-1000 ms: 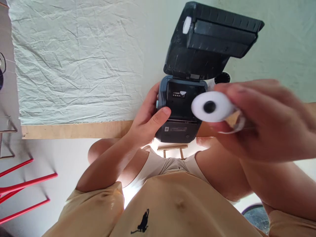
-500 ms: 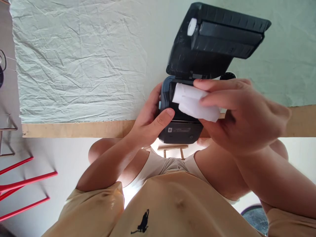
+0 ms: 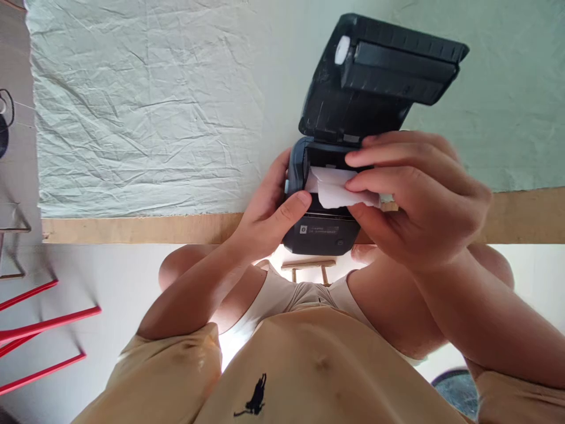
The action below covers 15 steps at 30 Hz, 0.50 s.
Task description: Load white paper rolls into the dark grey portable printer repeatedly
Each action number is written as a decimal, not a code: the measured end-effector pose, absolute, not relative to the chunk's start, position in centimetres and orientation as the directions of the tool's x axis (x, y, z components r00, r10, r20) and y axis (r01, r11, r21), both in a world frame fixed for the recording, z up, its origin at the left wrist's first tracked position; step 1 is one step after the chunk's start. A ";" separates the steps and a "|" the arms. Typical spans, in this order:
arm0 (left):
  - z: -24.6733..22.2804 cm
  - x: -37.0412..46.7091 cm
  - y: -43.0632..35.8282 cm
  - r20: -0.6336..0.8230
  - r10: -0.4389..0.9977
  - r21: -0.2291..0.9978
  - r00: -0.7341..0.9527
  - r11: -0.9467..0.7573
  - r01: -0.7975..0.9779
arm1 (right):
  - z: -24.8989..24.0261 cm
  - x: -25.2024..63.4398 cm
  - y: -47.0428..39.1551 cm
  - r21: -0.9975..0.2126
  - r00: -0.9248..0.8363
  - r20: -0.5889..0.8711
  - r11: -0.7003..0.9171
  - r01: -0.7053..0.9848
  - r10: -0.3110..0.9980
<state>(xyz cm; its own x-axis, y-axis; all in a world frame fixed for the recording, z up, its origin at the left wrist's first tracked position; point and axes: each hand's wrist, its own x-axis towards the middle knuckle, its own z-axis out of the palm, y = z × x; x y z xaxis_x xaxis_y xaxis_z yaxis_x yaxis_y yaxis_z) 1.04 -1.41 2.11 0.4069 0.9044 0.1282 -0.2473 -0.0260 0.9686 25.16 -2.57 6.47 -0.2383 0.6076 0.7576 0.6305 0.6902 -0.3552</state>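
Note:
A small black label printer (image 3: 324,238) sits at the table's front edge with its lid (image 3: 362,88) swung up and back. My left hand (image 3: 276,206) is wrapped round the printer's left side, thumb over the front rim. A white paper roll (image 3: 338,185) lies partly inside the printer's open bay, its loose end toward the front. My right hand (image 3: 424,194) pinches the roll's right part between thumb and fingers, and other fingertips rest near the bay's back right edge. Those fingers hide the right end of the roll and the printer's right side.
A crumpled pale green cloth (image 3: 145,118) covers the table, with a bare wooden edge (image 3: 141,229) along its front. Red bars (image 3: 53,325) stand at the lower left. A small wooden stool (image 3: 309,265) shows beyond my lap, and a dark round object (image 3: 457,391) at the lower right.
My right hand has moved down and left, carrying the paper roll lower into the printer's bay. The lid has shifted slightly; my left hand keeps its hold.

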 end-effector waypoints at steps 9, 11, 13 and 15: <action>3.3 0.6 -2.2 -0.025 0.925 0.973 0.379 0.109 -0.202 | 6.3 24.4 -4.9 -0.363 -0.322 0.711 0.718 0.594 0.625; 2.5 0.3 -2.2 0.010 0.907 0.974 0.421 0.085 -0.208 | 6.3 24.9 -4.7 -0.364 -0.272 0.751 0.720 0.591 0.602; 2.0 0.0 -2.0 0.018 0.881 0.973 0.473 0.093 -0.210 | 6.5 25.9 -4.3 -0.392 -0.163 0.788 0.688 0.611 0.594; 2.1 -0.2 -1.9 -0.011 0.893 0.976 0.451 0.108 -0.190 | 6.6 27.0 -3.6 -0.515 -0.120 0.696 0.608 0.604 0.708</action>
